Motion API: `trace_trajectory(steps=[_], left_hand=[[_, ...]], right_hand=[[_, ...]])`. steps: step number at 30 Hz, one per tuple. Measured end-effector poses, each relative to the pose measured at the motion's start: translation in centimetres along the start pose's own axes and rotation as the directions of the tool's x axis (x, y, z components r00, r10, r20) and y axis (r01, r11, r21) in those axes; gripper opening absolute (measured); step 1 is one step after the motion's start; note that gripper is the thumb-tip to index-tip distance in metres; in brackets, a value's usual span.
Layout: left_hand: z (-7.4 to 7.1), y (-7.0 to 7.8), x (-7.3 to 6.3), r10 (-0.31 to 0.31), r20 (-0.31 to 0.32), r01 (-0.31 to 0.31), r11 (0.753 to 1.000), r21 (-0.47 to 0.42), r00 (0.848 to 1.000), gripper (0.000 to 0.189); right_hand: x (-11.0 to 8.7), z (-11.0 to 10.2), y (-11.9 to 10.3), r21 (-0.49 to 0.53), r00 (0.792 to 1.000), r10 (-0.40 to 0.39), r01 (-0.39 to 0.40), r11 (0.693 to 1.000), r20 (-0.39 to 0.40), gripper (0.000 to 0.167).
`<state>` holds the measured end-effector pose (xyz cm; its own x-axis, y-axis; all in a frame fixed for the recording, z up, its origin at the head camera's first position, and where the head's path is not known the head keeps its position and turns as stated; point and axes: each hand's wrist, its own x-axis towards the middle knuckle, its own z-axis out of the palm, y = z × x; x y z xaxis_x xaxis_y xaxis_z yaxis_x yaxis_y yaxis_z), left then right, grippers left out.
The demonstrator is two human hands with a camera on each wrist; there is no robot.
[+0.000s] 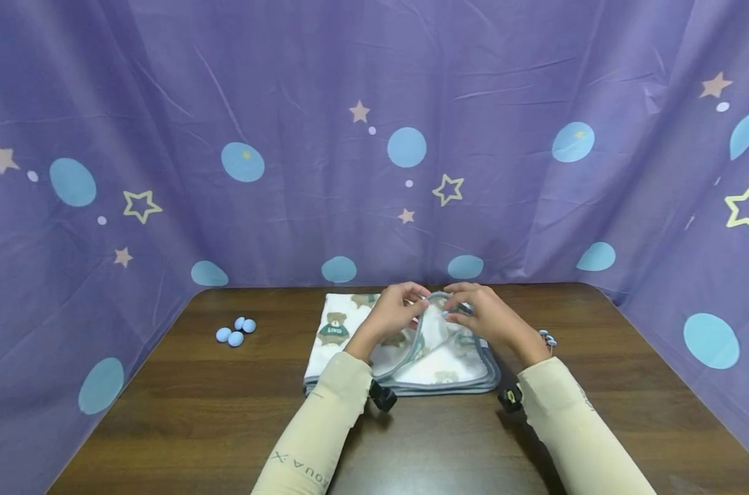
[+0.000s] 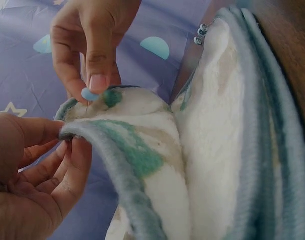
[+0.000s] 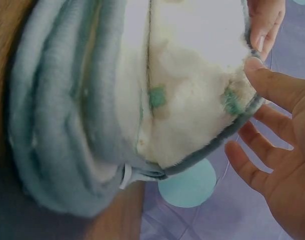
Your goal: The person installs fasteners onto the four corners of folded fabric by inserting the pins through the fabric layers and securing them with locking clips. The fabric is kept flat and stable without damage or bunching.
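A folded white blanket (image 1: pixel 436 364) with teddy bears and grey-blue edging lies on the table, its upper layers raised in the middle. My left hand (image 1: pixel 395 313) pinches the bound edge of a raised layer between thumb and fingers. Across from it, my right hand (image 1: pixel 482 313) holds a blue-headed pin (image 2: pixel 89 94), its thin shaft pointing down at the raised fabric beside the left fingertips. In the right wrist view, the right thumb (image 3: pixel 262 77) lies over the inner face of the blanket near its edge, and the pin is hidden there.
Several small blue rounded pieces (image 1: pixel 235 338) lie on the wooden table (image 1: pixel 182 412) at the left. More blue-headed pins (image 1: pixel 547 337) stand beyond my right wrist. A purple curtain (image 1: pixel 324 172) with stars and dots hangs behind the table and along its sides.
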<state>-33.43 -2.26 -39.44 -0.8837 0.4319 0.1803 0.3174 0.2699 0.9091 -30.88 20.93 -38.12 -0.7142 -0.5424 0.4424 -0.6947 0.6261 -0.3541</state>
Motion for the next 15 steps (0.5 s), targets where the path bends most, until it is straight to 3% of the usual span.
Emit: trace_trajectory(steps=[8, 15], left_hand=[[0.1, 0.3, -0.1, 0.007, 0.026, -0.007, 1.0, 0.0, 1.0, 0.02], [0.1, 0.2, -0.1, 0.011, 0.051, -0.01, 1.0, -0.027, 0.999, 0.019]], right_hand=[[0.2, 1.1, 0.8, 0.104, 0.998, 0.024, -0.017, 0.994, -0.064, 0.013], [0.7, 1.8, 0.8, 0.094, 0.989, 0.027, -0.014, 0.996, -0.143, 0.012]])
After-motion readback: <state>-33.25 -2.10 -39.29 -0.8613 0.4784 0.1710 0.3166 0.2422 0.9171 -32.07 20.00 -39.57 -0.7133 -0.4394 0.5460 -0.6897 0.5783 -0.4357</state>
